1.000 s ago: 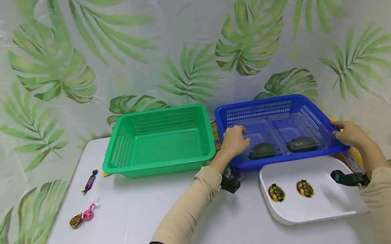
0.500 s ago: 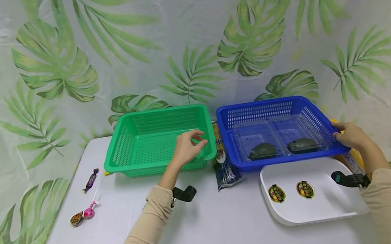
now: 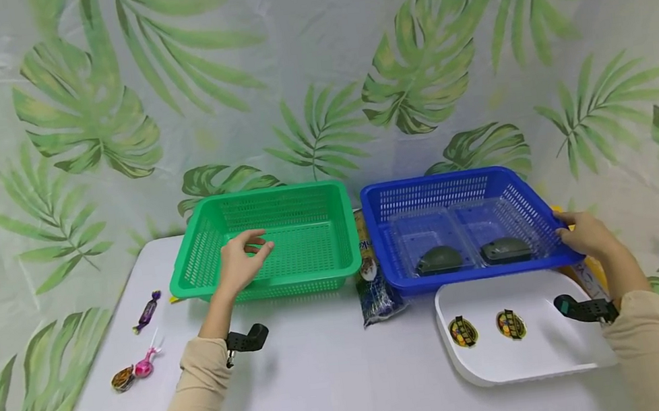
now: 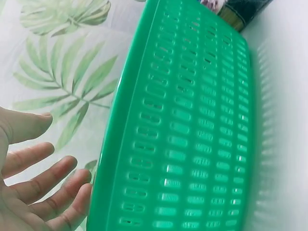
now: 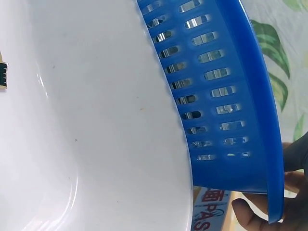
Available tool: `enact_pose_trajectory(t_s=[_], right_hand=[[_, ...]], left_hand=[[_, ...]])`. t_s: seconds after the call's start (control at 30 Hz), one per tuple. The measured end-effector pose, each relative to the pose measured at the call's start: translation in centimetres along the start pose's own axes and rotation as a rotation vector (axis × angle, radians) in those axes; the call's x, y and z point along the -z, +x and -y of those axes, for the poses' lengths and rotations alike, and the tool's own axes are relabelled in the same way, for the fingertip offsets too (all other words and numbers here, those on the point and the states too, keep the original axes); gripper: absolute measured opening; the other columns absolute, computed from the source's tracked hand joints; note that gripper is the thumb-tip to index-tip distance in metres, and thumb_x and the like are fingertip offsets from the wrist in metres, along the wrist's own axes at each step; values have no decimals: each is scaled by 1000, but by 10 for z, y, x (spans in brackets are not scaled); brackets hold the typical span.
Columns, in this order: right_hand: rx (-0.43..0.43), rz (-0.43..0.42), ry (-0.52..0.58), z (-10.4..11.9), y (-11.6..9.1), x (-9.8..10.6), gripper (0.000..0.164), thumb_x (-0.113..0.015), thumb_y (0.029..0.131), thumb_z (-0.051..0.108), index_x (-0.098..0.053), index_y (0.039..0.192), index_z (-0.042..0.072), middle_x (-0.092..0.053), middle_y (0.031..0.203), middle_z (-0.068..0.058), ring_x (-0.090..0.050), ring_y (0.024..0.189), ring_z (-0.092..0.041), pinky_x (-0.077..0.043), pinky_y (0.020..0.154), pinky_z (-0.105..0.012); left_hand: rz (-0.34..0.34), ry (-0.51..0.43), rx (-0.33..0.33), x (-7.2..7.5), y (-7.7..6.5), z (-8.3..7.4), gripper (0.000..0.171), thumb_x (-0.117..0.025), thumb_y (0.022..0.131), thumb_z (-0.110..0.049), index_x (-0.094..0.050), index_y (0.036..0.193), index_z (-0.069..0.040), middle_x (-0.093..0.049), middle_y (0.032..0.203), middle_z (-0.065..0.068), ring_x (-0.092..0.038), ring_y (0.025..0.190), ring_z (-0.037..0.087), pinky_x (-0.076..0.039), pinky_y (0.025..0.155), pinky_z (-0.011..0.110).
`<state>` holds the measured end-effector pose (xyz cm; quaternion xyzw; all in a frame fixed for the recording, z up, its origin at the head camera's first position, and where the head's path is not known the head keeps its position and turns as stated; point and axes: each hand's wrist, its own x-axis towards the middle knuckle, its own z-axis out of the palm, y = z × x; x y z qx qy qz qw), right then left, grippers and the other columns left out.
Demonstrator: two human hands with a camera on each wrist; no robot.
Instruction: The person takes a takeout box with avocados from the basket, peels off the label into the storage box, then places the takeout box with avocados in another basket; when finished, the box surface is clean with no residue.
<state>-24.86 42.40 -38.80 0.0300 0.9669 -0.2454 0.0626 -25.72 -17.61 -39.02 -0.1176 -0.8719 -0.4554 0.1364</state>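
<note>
My left hand [image 3: 241,261] hangs over the left half of the green basket [image 3: 289,280], its fingers spread and loosely bent with nothing between them. In the left wrist view that hand [image 4: 41,185] shows beside the basket's rim [image 4: 113,139]. At the right end of the blue basket [image 3: 373,241], my right hand [image 3: 589,237] grips the rim between thumb and fingers. Inside the blue basket lie two clear plastic containers [image 3: 423,227] side by side, with a dark green rounded object [image 3: 438,259] and another dark green object [image 3: 505,250] near the front.
A white tray [image 3: 547,350] with two round stickers sits in front of the blue basket. A packaged bag [image 3: 376,295] lies between the baskets. At left are a purple-wrapped candy [image 3: 148,312], a pink lollipop [image 3: 144,367] and a brown-wrapped sweet [image 3: 123,379]. A printed packet [image 5: 211,209] shows at right.
My left hand has moved left from the blue basket's left side to over the green basket, uncovering the bag between the baskets. My right hand keeps its grip on the blue rim.
</note>
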Motion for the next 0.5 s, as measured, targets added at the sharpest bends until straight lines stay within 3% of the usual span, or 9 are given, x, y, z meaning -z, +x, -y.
enact_pose_trajectory(t_s=[0.27,0.5], right_hand=[[26,-7,-7,2,-1,0,54,-41,92,7,-24,135,-20,-31,123,-51,-48,96,-54,-45,81,-64],[52,-34,-57,9,3,2,54,-39,90,5,-23,133,-24,-28,123,-52,-41,102,-60,-38,87,-69]], left_hand=[[-14,100,25,6,6,4,40,-62,91,-16,-56,124,5,-60,113,27,-59,99,41,-52,81,49],[-52,193,-7,10,7,4,43,-62,91,-17,-54,126,6,-56,117,29,-54,107,43,-47,87,53]])
